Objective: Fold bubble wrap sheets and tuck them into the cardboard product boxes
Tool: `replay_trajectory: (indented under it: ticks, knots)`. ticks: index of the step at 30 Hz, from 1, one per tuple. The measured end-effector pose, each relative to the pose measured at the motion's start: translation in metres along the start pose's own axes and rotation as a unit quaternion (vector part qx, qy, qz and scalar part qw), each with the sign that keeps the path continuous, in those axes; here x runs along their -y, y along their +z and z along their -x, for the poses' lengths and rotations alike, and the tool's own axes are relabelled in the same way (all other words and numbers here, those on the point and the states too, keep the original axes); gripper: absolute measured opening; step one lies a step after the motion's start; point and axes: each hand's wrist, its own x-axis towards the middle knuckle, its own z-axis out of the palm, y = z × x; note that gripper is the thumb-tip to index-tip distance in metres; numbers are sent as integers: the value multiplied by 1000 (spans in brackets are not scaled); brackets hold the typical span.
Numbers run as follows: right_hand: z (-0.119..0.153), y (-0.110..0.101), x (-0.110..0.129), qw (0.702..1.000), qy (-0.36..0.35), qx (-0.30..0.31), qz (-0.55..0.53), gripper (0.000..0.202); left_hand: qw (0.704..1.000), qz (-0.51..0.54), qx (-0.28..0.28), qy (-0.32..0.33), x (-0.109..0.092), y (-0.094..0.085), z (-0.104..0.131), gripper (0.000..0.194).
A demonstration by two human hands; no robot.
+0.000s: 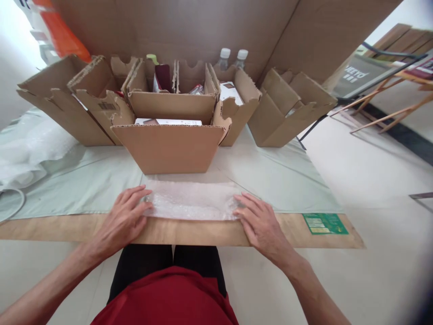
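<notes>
A folded strip of clear bubble wrap lies lengthwise near the front edge of the table. At its left end, my left hand has its bent fingertips closed on the wrap. My right hand holds the opposite end the same way, its thumb low by the table edge. Whether anything is inside the wrap cannot be made out. Just behind the strip stands an open cardboard box with a flat white box showing inside.
Several open cardboard bins stand in a row behind, some holding packaged items. Two white-capped bottles rise behind them. Loose bubble wrap and a white cable are at left. A green label marks the wooden edge.
</notes>
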Motion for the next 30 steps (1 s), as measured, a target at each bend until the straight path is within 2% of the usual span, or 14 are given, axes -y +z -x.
replay_trajectory:
  ticks: [2, 4, 6, 8, 10, 12, 14, 16, 18, 21, 23, 26, 30]
  knots:
    - [16, 4, -6, 999, 22, 27, 6, 30, 998, 36, 46, -26, -2, 0, 12, 32]
    - [21, 2, -7, 998, 59, 6, -4, 28, 996, 64, 31, -46, -10, -5, 15, 37]
    - [13, -1, 0, 995, 91, -17, -25, 24, 996, 75, 8, -55, -22, -9, 8, 35]
    - [-8, 3, 20, 993, 97, -19, -57, 25, 996, 81, -4, -46, -35, -6, -4, 32]
    - [-35, 16, 47, 993, 67, 10, -98, 31, 997, 75, -8, -27, -45, 3, -15, 28]
    - [-58, 34, 71, 989, 14, 72, -130, 37, 998, 55, 5, -19, -51, 15, -20, 25]
    - [-68, 50, 81, 979, -37, 139, -141, 38, 998, 37, 29, -34, -51, 24, -17, 20]
    - [-62, 56, 73, 974, -44, 176, -135, 35, 997, 41, 37, -56, -49, 28, -9, 16]
    - [-41, 52, 50, 979, 4, 164, -118, 35, 995, 55, 24, -76, -47, 28, -1, 13]
    - [-8, 33, 8, 986, 112, 92, -80, 34, 993, 71, 2, -94, -48, 28, 4, 10]
    - [0, 21, -10, 985, 160, 40, -58, 32, 992, 76, -8, -100, -50, 28, 4, 7]
    - [-16, 17, -17, 984, 169, 28, -49, 32, 992, 77, -16, -100, -52, 29, 2, 7]
    - [-57, 37, -11, 981, 158, 106, -45, 34, 991, 85, -17, -99, -52, 29, 5, 10]
